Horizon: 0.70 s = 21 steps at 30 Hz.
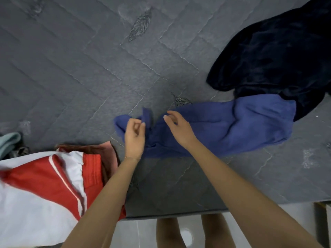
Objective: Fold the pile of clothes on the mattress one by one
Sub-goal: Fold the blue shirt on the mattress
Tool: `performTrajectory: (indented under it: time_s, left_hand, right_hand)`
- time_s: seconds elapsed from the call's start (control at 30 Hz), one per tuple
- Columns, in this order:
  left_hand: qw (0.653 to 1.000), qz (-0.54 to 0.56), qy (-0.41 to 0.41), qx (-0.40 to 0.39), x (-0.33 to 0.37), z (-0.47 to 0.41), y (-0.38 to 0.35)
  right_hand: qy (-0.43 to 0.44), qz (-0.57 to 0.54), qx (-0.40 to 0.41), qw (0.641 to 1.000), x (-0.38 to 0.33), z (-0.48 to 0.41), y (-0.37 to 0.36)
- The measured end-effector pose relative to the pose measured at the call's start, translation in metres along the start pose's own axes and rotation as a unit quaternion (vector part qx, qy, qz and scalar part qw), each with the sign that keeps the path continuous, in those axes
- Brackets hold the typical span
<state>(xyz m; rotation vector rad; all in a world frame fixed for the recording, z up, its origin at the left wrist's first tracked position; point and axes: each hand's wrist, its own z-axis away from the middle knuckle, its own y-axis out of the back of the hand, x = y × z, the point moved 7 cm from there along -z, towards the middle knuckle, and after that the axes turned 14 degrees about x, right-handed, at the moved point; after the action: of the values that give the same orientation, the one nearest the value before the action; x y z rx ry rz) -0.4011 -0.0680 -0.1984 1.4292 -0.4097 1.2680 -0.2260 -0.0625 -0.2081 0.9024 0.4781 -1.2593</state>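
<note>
A blue garment (223,126) lies crumpled across the grey quilted mattress (80,68), stretching from the centre to the right. My left hand (134,135) pinches a small raised fold of the blue garment near its left end, between thumb and fingers. My right hand (177,127) hovers just to the right over the same cloth, fingers loosely bent and holding nothing. A pile of clothes sits at the lower left, topped by a red and white garment (44,185).
A dark navy velvety cloth (272,56) covers the upper right of the mattress and overlaps the blue garment's far end. A pale green item (9,142) lies at the left edge. The mattress front edge (179,213) runs below my arms, with white floor beneath.
</note>
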Motion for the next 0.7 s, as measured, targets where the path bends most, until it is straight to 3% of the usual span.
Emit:
performTrajectory:
  time_s: [0.07, 0.2, 0.27, 0.33, 0.4, 0.5, 0.7]
  left_hand:
    - [0.996, 0.048, 0.031, -0.067, 0.012, 0.019, -0.014]
    - [0.976, 0.081, 0.024, -0.202, 0.031, 0.042, -0.031]
    - [0.975, 0.083, 0.038, -0.201, 0.026, 0.043, -0.028]
    - [0.986, 0.079, 0.050, -0.137, 0.015, 0.036, -0.015]
    - [0.997, 0.017, 0.001, -0.075, 0.006, 0.026, -0.002]
    - [0.983, -0.134, -0.080, -0.092, -0.015, 0.013, 0.002]
    - [0.880, -0.363, -0.213, -0.220, -0.036, 0.004, -0.025]
  right_hand:
    - [-0.066, -0.052, -0.027, 0.996, -0.001, 0.004, -0.012]
    - [-0.022, -0.041, 0.037, 0.998, 0.002, 0.006, -0.007]
    - [-0.024, -0.050, 0.079, 0.995, 0.012, 0.008, 0.005]
    - [-0.044, -0.070, 0.106, 0.991, 0.022, 0.011, 0.016]
    - [-0.068, -0.083, 0.109, 0.988, 0.031, 0.015, 0.023]
    - [-0.074, -0.052, 0.098, 0.991, 0.041, 0.024, 0.030]
    - [-0.051, 0.200, 0.214, 0.955, 0.065, 0.029, 0.071]
